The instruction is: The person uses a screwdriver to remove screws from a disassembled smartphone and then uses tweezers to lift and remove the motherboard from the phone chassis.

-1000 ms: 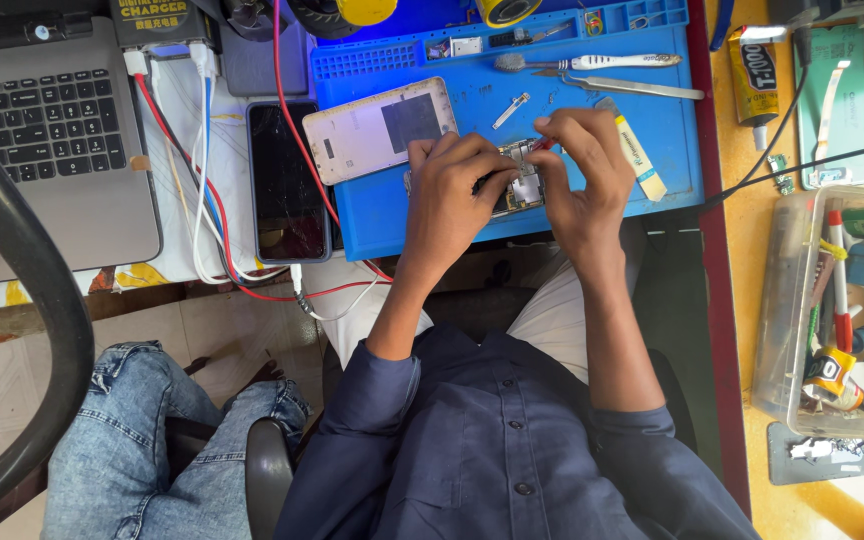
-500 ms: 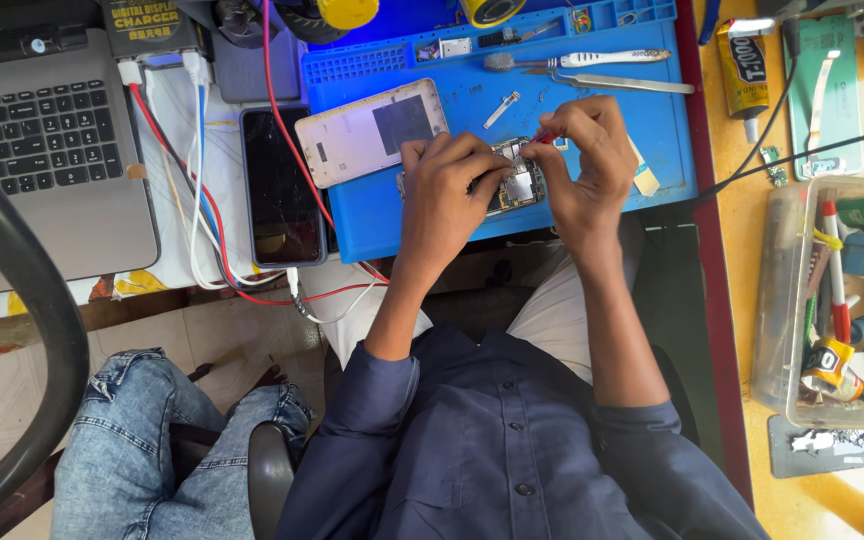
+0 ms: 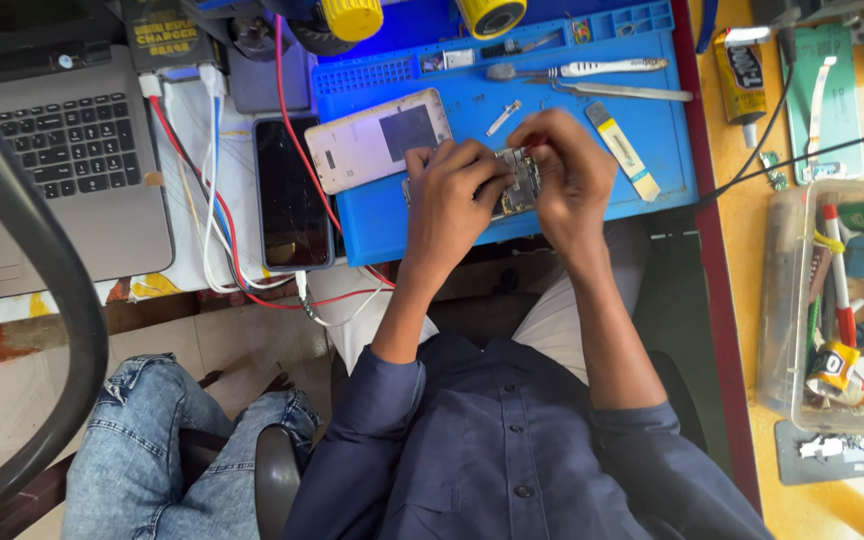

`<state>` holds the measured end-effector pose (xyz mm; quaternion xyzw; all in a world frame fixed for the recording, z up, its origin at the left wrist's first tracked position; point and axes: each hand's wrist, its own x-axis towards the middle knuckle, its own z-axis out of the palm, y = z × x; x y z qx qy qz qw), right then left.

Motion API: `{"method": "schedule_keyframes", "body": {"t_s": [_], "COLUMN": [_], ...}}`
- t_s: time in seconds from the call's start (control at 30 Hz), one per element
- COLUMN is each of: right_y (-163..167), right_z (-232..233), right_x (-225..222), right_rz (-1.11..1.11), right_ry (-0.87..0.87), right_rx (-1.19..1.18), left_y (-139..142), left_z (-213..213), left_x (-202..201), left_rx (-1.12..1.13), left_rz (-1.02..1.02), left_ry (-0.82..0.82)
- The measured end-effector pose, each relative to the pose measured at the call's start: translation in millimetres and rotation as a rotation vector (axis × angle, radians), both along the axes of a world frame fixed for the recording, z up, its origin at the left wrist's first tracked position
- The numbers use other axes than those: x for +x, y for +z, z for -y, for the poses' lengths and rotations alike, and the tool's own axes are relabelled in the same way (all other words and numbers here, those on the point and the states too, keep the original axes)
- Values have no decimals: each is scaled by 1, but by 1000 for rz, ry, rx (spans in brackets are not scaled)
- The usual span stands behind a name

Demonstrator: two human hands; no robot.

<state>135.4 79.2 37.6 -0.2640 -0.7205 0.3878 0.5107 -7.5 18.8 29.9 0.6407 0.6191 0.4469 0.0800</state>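
Metal-grey phone frame (image 3: 515, 182) w/ small exposed parts (mostly hidden by fingers) sits over the blue mat's (image 3: 592, 215) near edge. Left hand (image 3: 449, 200) curls closed on its left side; right hand (image 3: 570, 168) pinches its top, fingertips tight.

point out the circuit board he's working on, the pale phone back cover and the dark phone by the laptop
circuit board (image 3: 520, 185), head view, exposed middle between the hands.
pale phone back cover (image 3: 377, 140), head view, centre.
dark phone (image 3: 292, 195), head view, screen.

Both hands meet over the blue mat (image 3: 642, 205) at the desk's near edge: the left hand (image 3: 449, 205) and right hand (image 3: 572, 170) grip a small phone board (image 3: 519, 180) between them.
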Motion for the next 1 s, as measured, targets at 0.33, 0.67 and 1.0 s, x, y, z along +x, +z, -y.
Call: {"method": "schedule_keyframes", "body": {"t_s": [0.33,0.67,1.0], "right_y": [8,13,15], "right_z": [-13,-7,-11], "right_x": [25,7,6], "right_rz": [-23,-59,42], "right_ry": [143,68,32], "right_rx": [-161,-108,40], "left_y": [1,3,7], "left_z": [-1,0,0], "left_x": [1,1,0], "left_rx": [-8,-25,-35], "left_rz": [15,31,51], "left_ry": [9,8,15]}}
